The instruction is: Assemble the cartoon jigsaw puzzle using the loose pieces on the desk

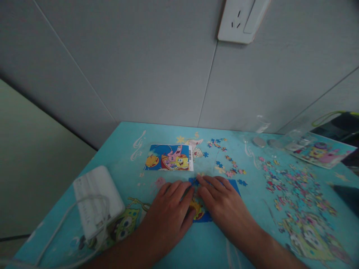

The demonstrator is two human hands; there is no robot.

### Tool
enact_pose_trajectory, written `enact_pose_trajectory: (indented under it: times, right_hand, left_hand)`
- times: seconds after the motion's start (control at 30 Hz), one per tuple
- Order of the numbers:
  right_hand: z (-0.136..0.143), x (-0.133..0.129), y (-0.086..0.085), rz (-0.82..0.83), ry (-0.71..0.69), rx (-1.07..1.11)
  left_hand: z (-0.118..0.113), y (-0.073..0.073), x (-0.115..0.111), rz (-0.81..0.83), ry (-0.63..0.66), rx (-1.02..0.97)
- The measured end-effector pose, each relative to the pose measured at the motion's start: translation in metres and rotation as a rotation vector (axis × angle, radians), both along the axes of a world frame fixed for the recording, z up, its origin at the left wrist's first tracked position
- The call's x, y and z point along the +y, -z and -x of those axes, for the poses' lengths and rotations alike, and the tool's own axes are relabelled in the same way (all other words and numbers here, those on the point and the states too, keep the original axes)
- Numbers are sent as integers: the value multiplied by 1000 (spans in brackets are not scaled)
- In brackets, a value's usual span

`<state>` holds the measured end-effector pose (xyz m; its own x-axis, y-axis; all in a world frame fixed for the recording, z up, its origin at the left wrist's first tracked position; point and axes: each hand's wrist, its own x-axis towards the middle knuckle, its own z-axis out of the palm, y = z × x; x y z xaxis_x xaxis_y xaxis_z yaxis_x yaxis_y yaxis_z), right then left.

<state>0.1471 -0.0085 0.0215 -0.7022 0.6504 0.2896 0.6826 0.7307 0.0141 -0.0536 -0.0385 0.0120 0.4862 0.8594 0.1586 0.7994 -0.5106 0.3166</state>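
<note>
Both hands rest on a partly assembled blue puzzle [206,217] with a yellow figure, near the table's front middle. My left hand [174,207] lies over its left side, fingers bent and fingertips at its upper left edge. Across its upper part lies my right hand [217,194], its fingertips close to those of my left hand. Any small piece under the fingertips is hidden. Behind the hands lies a cartoon picture card [169,157]. Small loose puzzle pieces [231,164] form a curved scatter to the right of the card.
A white power bank [98,201] with a cable sits at the left. Many loose pieces [297,183] spread over the right side. Behind them are clear plastic containers [300,140] and another picture card [322,154]. A wall with a socket [238,22] borders the table [126,138].
</note>
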Motion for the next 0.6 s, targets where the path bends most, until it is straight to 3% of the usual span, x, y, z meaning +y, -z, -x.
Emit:
enact_pose_trajectory:
  times: [0.23, 0.6]
  right_hand:
    - [-2, 0, 6, 97, -77, 89]
    - [8, -13, 16, 154, 27, 140]
  left_hand:
    - [1, 1, -1, -14, 4, -10]
    - [-3, 1, 0, -21, -3, -29]
